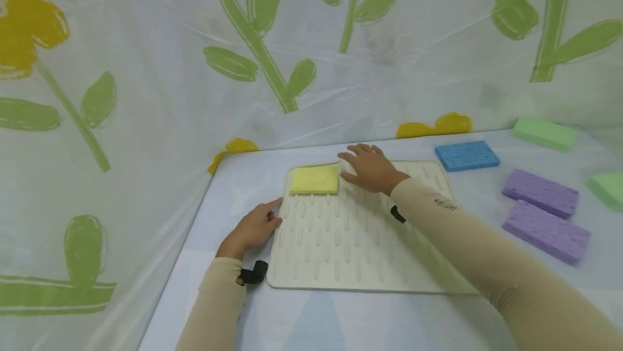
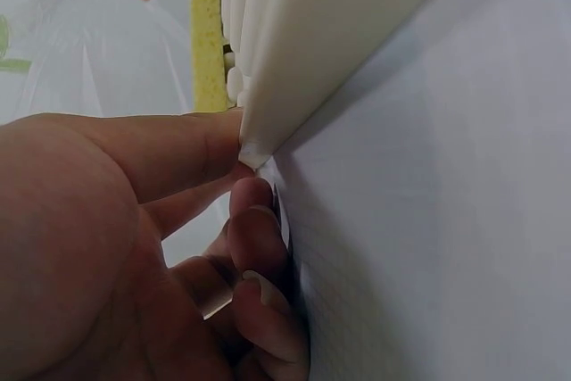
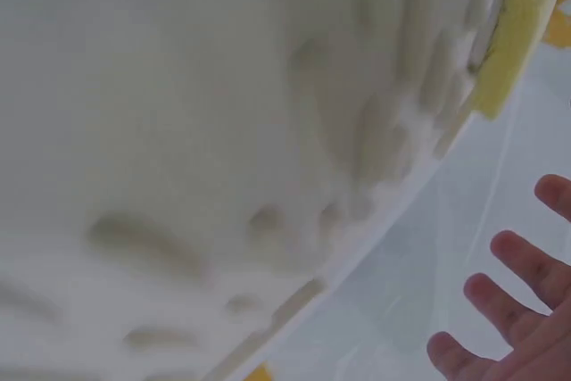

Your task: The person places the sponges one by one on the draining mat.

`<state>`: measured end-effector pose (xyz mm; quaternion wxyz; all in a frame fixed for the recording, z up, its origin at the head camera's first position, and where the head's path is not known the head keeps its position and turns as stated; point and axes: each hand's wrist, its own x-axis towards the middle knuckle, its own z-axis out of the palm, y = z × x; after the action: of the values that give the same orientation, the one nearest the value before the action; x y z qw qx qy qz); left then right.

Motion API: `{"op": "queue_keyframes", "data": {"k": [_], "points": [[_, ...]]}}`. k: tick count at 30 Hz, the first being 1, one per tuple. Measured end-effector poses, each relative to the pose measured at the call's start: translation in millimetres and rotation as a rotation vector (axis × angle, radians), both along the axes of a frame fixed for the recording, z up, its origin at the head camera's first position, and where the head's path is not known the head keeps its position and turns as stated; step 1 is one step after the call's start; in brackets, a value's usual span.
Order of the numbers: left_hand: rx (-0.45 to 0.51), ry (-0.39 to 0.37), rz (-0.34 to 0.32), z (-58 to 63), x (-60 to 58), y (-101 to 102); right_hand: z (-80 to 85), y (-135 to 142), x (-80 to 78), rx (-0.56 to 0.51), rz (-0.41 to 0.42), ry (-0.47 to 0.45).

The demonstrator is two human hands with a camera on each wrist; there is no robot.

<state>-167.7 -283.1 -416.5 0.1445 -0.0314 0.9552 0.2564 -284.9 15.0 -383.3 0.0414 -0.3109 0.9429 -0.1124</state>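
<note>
A yellow sponge [image 1: 314, 180] lies flat at the upper left corner of a cream ribbed drying mat [image 1: 336, 243]. My left hand [image 1: 253, 227] rests on the table beside the mat's left edge, its thumb and index fingertips touching that edge. In the left wrist view, the thumb [image 2: 178, 149] meets the mat's rim while the other fingers [image 2: 259, 243] bend loosely against the tabletop. Over the mat's far side, just right of the sponge, my right hand [image 1: 369, 169] hovers with fingers spread. The right wrist view shows those fingers [image 3: 522, 265] apart and holding nothing.
Right of the mat lie a blue sponge [image 1: 467, 155], two purple sponges [image 1: 540, 193] side by side, and two green sponges [image 1: 545, 132], one near the right edge. A white sheet with printed flowers [image 1: 160, 97] hangs behind and left of the table.
</note>
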Motion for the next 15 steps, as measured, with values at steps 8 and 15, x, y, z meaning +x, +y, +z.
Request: {"op": "queue_keyframes", "data": {"k": [8,15], "points": [[-0.003,-0.008,-0.006,1.5,0.0,1,-2.1,55,-7.0,0.004,-0.092,0.043],[0.003,0.001,-0.015,0.8,1.1,2,-3.8,98,-9.1,0.006,-0.143,0.062]]}}
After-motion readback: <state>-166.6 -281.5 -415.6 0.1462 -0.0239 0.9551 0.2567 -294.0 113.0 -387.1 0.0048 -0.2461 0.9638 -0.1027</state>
